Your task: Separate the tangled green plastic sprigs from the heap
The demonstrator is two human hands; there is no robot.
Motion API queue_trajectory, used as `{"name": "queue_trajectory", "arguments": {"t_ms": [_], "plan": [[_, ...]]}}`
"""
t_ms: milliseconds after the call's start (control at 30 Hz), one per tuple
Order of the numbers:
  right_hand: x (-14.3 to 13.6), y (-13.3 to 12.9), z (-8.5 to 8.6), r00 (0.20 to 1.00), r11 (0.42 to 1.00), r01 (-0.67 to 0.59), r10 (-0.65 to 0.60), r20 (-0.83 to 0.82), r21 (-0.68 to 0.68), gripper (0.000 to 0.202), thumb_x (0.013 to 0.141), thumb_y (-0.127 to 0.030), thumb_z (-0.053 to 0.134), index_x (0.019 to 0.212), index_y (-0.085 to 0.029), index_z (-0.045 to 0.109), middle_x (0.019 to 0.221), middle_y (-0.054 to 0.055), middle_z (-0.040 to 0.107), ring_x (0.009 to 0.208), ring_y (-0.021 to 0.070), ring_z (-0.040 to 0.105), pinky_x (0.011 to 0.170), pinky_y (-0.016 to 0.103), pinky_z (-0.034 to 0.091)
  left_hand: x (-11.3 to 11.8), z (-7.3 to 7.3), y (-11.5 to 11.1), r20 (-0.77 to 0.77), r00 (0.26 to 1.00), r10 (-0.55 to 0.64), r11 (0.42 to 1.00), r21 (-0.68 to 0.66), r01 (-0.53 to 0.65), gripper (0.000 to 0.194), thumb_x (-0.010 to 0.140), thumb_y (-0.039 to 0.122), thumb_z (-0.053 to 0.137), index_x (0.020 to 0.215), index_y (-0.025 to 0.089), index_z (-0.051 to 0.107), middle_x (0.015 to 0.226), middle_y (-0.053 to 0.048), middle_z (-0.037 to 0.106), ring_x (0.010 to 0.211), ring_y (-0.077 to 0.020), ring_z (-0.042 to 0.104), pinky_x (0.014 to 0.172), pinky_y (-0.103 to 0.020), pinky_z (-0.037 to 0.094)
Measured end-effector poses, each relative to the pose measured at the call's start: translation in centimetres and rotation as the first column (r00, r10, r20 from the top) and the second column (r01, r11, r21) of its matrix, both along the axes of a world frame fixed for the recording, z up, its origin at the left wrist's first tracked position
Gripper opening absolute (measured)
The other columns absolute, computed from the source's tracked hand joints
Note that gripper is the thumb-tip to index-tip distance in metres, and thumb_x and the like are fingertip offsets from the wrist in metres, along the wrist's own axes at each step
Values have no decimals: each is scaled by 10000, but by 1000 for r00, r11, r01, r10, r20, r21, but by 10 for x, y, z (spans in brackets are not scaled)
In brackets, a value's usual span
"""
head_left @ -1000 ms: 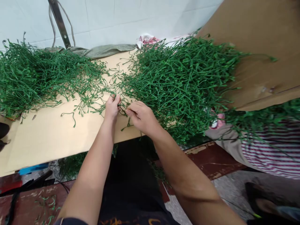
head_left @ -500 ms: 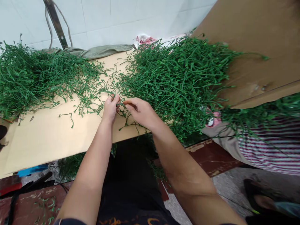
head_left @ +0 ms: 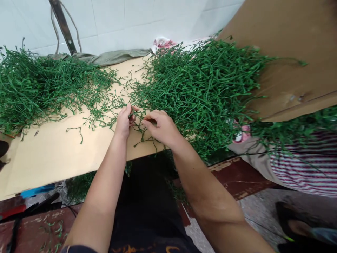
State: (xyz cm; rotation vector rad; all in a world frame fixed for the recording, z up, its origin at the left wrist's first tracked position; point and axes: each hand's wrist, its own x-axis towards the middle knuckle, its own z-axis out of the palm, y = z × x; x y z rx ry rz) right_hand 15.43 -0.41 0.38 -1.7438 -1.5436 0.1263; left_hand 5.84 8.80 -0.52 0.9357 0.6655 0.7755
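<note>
Green stems (head_left: 205, 84) heap up just beyond the right hand (head_left: 162, 126), likely for easy reach, and there's a looser pile (head_left: 47, 80) out past the left hand (head_left: 123, 121), all on the counter (head_left: 65, 151)! The left curls loosely beside stray stems, perhaps to gather them, its grip hidden; the right brings thumb and forefinger close together, slightly bowed, any stem between them impossible to tell

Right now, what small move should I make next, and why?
I'd probably bring the right hand slightly left, toward the left hand: the two are apart, thin green stems show in the gap, and the left fingers curl beside them.
</note>
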Motion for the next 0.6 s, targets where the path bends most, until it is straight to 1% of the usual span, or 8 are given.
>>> {"name": "queue_trajectory", "arguments": {"t_ms": [100, 200, 267, 333, 433, 533, 600], "plan": [[0, -5, 4, 998, 1000, 6, -7, -66, -16, 154, 776, -256, 486, 633, -200, 483, 619, 13, 498, 656, 163, 448, 626, 296, 345, 0, -1, 2, 2, 1000, 20, 1000, -23, -20, 499, 715, 638, 482, 701, 142, 530, 441, 74, 285, 342, -6, 223, 333, -158, 99], [-1, -12, 11, 980, 999, -12, 4, -201, -40, 226, 821, -351, 440, 660, -199, 488, 577, -10, 451, 572, 133, 409, 549, 269, 318, 0, -2, 3, -1, 999, 50, 999, -6, -50, 482, 727, 625, 480, 710, 146, 531, 451, 76, 270, 348, -7, 219, 339, -157, 110], [-2, -15, 15, 961, 1000, -14, 6, -276, -28, 272, 827, -402, 430, 653, -199, 479, 567, -17, 429, 544, 120, 387, 524, 261, 313, 0, -2, 3, -9, 998, 67, 998, 17, -67, 477, 733, 622, 476, 711, 149, 533, 457, 74, 266, 359, -11, 230, 345, -159, 123], [-3, -17, 17, 949, 1000, -2, -1, -314, -10, 284, 819, -414, 441, 635, -199, 466, 562, -20, 411, 542, 117, 380, 521, 261, 321, 0, -2, 2, -15, 998, 66, 998, 22, -65, 497, 729, 639, 459, 708, 150, 540, 458, 68, 270, 367, -17, 241, 347, -166, 130], [-1, -18, 16, 948, 1000, 5, -7, -319, -6, 256, 808, -380, 458, 633, -194, 478, 572, -16, 415, 561, 123, 402, 541, 271, 346, 0, -1, 2, 12, 998, 65, 998, -12, -65, 537, 731, 666, 414, 693, 148, 546, 467, 51, 319, 366, -23, 242, 344, -182, 135], [3, -18, 12, 961, 1000, 19, -18, -275, 2, 220, 808, -341, 463, 649, -191, 488, 599, -6, 445, 592, 133, 441, 571, 279, 366, 0, 0, 2, 71, 995, 74, 997, -39, -72, 528, 764, 648, 384, 683, 150, 539, 509, 29, 404, 370, -22, 252, 343, -188, 130], [6, -19, 8, 973, 999, 42, -38, -227, 13, 207, 806, -319, 469, 645, -190, 489, 616, -1, 457, 606, 137, 457, 584, 281, 374, 0, 0, 3, 77, 996, 48, 998, -37, -45, 499, 786, 611, 400, 682, 145, 545, 508, 32, 393, 372, -20, 256, 344, -186, 116]]}}
